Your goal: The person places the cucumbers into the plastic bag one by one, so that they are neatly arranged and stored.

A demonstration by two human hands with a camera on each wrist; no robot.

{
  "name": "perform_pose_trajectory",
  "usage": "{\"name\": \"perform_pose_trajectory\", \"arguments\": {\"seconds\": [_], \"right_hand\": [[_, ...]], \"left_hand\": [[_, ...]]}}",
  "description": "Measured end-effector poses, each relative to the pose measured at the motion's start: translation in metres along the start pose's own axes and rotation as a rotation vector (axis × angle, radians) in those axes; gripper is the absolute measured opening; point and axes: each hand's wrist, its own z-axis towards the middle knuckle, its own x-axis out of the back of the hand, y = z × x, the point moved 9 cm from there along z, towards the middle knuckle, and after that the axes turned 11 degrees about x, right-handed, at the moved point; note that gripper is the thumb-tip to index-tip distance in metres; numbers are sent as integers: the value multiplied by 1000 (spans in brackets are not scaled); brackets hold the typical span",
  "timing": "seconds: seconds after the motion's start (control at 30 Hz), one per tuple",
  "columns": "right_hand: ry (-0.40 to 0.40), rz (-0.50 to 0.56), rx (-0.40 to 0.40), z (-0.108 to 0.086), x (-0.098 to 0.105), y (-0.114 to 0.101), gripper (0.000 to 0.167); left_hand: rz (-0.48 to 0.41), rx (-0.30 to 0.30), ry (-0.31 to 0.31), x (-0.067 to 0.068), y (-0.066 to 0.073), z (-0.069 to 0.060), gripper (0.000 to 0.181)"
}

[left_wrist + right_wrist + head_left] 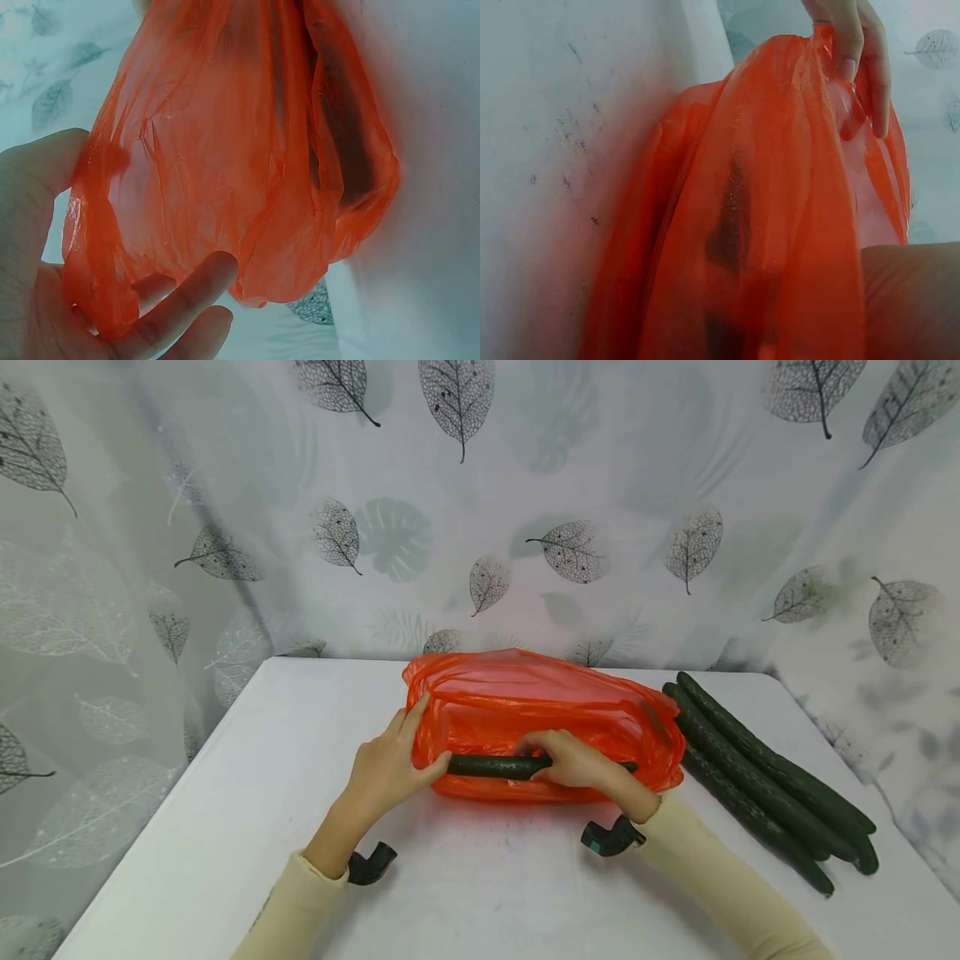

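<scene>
An orange-red plastic bag (525, 693) lies spread on the table, its opening facing the person. A dark green cucumber (491, 767) lies lengthwise in its mouth. My left hand (390, 764) holds the bag's left edge, thumb near the cucumber's left end; in the left wrist view, the hand (161, 307) has plastic between thumb and fingers. My right hand (573, 762) grips the cucumber right of its middle, fingertips partly hidden. Dark shapes show through the bag (780, 187) in the right wrist view, where the left hand's fingers (847, 45) hook over its rim.
Several long cucumbers (772, 777) lie side by side at the right of the white table (202, 827), their far ends close to the bag. A leaf-patterned curtain (487, 510) hangs behind the table. Black wrist devices (371, 864) sit below both wrists.
</scene>
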Motion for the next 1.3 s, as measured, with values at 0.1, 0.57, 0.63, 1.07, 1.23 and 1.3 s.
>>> {"name": "perform_pose_trajectory", "arguments": {"seconds": [0.1, 0.57, 0.63, 1.07, 1.23, 1.3], "right_hand": [[-10, 13, -9, -1, -3, 1, 34], [-41, 43, -38, 0, 14, 1, 19], [-31, 40, -17, -2, 15, 0, 17], [80, 71, -26, -23, 23, 2, 20], [127, 101, -71, -32, 29, 4, 24], [143, 114, -83, -35, 30, 3, 25]], "left_hand": [[-2, -2, -6, 0, 0, -1, 81], [-19, -3, 28, 6, 0, 4, 79], [-17, 0, 17, 5, 0, 3, 80], [-15, -3, -11, -1, -1, 1, 80], [-16, -3, -11, 0, -1, 1, 80], [-12, -3, -19, -1, -1, 0, 80]]}}
